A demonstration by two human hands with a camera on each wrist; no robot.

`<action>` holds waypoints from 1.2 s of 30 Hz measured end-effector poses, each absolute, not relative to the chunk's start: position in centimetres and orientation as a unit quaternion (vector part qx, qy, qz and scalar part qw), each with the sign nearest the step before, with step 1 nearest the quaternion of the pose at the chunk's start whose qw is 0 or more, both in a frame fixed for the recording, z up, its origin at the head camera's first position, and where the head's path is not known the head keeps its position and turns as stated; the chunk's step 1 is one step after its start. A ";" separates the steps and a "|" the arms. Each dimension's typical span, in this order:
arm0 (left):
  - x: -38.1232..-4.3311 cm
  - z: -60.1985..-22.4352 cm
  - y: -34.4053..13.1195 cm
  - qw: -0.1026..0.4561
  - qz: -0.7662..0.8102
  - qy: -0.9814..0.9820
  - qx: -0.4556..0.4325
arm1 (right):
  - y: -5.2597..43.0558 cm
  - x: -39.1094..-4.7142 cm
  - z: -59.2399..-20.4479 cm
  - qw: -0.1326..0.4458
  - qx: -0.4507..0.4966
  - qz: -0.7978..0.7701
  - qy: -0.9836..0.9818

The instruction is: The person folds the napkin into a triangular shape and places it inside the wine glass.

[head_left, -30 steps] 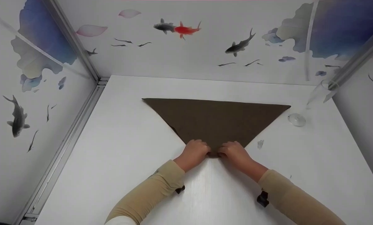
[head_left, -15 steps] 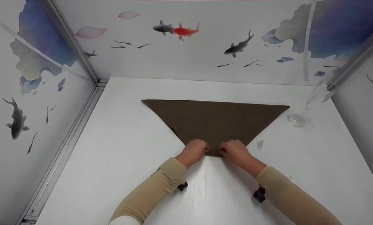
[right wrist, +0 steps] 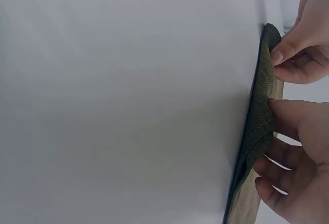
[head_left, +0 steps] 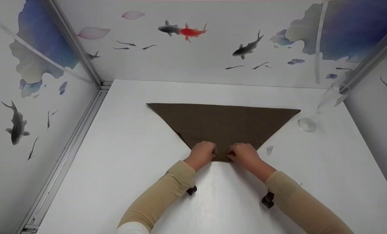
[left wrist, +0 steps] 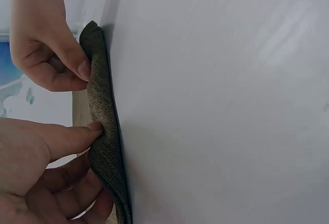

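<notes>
A dark brown cloth napkin [head_left: 222, 123] lies in a triangle with its long edge at the back. Its near end is turned up into a thick, blunt fold, seen edge-on as a rolled strip [left wrist: 105, 116] in the left wrist view. My left hand [head_left: 202, 154] pinches the left part of this fold, thumb on the near side and fingers curled behind. On the right part, my right hand [head_left: 247, 157] grips likewise with thumb and fingertips [right wrist: 277, 167]. A short stretch of fold shows between the two hands.
A clear stemmed glass stands at the back right, its round foot [head_left: 307, 124] near the napkin's right corner. The white tabletop [head_left: 122, 156] is bounded by printed panels and a metal rail [head_left: 70, 152] on the left.
Both hands have moved slightly away from me, up the napkin, carrying the fold with them. The napkin's near edge is now a little farther back and wider. The glass has not moved.
</notes>
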State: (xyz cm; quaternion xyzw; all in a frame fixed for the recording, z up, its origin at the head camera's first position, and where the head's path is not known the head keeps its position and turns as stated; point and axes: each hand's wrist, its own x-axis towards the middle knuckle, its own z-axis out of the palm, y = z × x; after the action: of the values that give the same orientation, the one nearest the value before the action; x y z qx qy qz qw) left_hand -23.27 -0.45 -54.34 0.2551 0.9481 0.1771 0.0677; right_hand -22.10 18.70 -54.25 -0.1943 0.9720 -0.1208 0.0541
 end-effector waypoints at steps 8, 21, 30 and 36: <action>-23.1 -54.5 -0.1 -0.011 0.108 0.952 0.286 | 19.0 -21.7 -54.2 -0.026 -0.277 -0.126 0.952; -22.8 -54.2 -1.0 -0.003 0.094 0.939 0.332 | 20.1 -21.2 -54.7 -0.089 -0.381 -0.098 0.915; -22.8 -53.8 -1.8 0.042 0.132 0.928 0.345 | 20.1 -21.3 -55.0 -0.064 -0.381 -0.119 0.915; -22.5 -54.0 -1.8 0.026 0.100 0.927 0.361 | 20.2 -21.1 -55.0 -0.054 -0.373 -0.138 0.916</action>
State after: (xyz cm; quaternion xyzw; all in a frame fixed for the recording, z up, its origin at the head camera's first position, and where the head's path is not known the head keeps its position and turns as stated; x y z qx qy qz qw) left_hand -22.50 -1.80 -53.98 0.3609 0.9269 0.0995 0.0262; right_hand -21.11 20.15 -55.01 -0.3726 0.9161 -0.1379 -0.0536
